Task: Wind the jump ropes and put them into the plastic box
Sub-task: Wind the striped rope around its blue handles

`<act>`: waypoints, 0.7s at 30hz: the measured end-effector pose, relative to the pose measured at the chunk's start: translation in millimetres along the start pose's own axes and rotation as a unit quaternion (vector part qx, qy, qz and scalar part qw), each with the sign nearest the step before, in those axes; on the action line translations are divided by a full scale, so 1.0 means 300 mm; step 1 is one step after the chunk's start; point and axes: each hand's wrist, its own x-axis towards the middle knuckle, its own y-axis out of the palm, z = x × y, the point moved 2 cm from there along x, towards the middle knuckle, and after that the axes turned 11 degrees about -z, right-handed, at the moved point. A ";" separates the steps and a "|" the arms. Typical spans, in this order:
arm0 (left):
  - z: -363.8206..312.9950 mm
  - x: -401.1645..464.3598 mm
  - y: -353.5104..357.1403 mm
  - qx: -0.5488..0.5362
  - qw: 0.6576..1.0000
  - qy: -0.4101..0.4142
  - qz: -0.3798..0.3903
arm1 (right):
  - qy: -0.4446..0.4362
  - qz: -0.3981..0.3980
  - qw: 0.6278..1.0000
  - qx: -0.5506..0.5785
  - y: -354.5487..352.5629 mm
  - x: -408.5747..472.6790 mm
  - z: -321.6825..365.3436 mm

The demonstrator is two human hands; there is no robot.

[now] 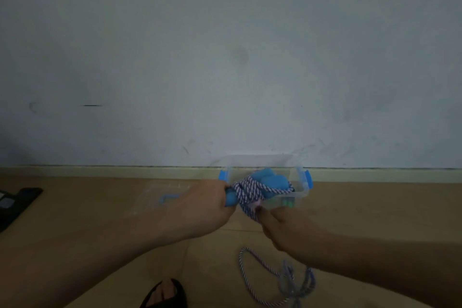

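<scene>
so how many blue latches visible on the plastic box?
2: one blue latch on the box's left end, just above the left hand, one on its right end. Any others may be hidden.

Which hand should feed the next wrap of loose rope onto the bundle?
Right, probably. The right hand already pinches the rope just below the wound bundle, and the slack trails on the floor beneath it. The left hand is occupied gripping the blue handle.
</scene>
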 end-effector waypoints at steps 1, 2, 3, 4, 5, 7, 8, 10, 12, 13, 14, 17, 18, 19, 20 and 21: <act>0.013 -0.001 0.002 0.023 1.000 0.000 0.005 | -0.032 0.012 0.998 -0.050 0.000 -0.016 0.020; 0.030 -0.002 0.004 0.048 0.999 0.003 0.009 | -0.070 0.025 0.993 -0.095 -0.001 -0.034 0.046; 0.049 -0.007 0.010 0.070 0.997 0.005 0.019 | -0.112 0.044 0.985 -0.128 0.004 -0.051 0.073; 0.060 -0.014 0.011 0.097 0.995 -0.001 0.034 | -0.150 0.051 0.977 -0.144 0.008 -0.065 0.102; 0.065 -0.024 0.016 0.118 0.991 -0.007 0.055 | -0.180 0.048 0.971 -0.151 0.007 -0.071 0.131; 0.059 -0.046 0.040 0.135 0.983 0.008 0.120 | -0.227 0.039 0.958 -0.172 -0.007 -0.062 0.184; 0.042 -0.056 0.047 0.143 0.979 0.036 0.144 | -0.254 0.034 0.948 -0.189 -0.010 -0.050 0.212; -0.012 -0.077 0.036 0.156 0.972 0.096 0.150 | -0.285 0.024 0.937 -0.202 -0.031 -0.020 0.265; -0.047 -0.086 0.041 0.146 0.967 0.161 0.134 | -0.277 -0.009 0.940 -0.201 -0.068 0.043 0.282; -0.057 -0.087 0.038 0.147 0.964 0.178 0.130 | -0.267 -0.031 0.941 -0.204 -0.091 0.083 0.275; -0.055 -0.082 0.035 0.149 0.964 0.176 0.130 | -0.259 -0.053 0.941 -0.209 -0.117 0.123 0.262; -0.056 -0.066 -0.005 0.097 0.981 0.121 0.117 | -0.234 -0.072 0.944 -0.223 -0.168 0.225 0.191; -0.065 -0.066 -0.024 0.091 0.983 0.120 0.109 | -0.225 -0.056 0.946 -0.224 -0.169 0.247 0.167; -0.079 -0.070 -0.045 0.088 0.982 0.130 0.101 | -0.221 -0.038 0.948 -0.227 -0.165 0.260 0.147; -0.095 -0.071 -0.061 0.088 0.982 0.144 0.090 | -0.223 -0.023 0.947 -0.232 -0.159 0.267 0.136; -0.112 -0.073 -0.075 0.094 0.979 0.166 0.078 | -0.231 -0.014 0.944 -0.236 -0.155 0.270 0.130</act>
